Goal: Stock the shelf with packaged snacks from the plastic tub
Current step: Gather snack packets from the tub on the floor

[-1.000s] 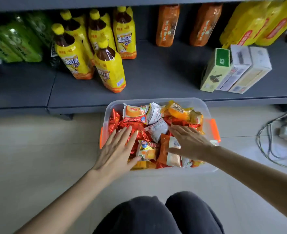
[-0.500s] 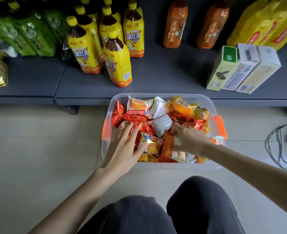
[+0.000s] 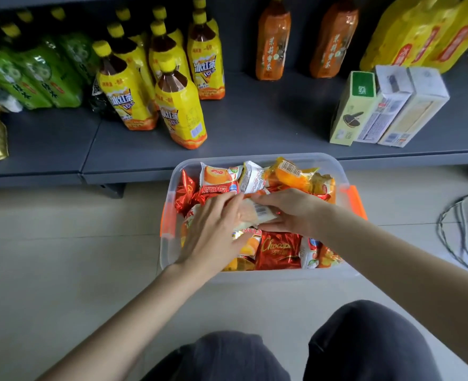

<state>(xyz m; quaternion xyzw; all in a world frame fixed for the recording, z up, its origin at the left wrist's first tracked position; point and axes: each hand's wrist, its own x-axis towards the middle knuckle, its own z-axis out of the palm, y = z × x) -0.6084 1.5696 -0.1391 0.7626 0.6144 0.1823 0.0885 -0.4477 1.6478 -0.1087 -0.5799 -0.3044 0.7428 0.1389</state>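
A second before, my hands lay spread over the snacks. Then my left hand and right hand closed together on one pale packet, low in the tub. Nothing had reached the shelf yet.

soft even daylight, wide-angle bending at edges, slight blur.
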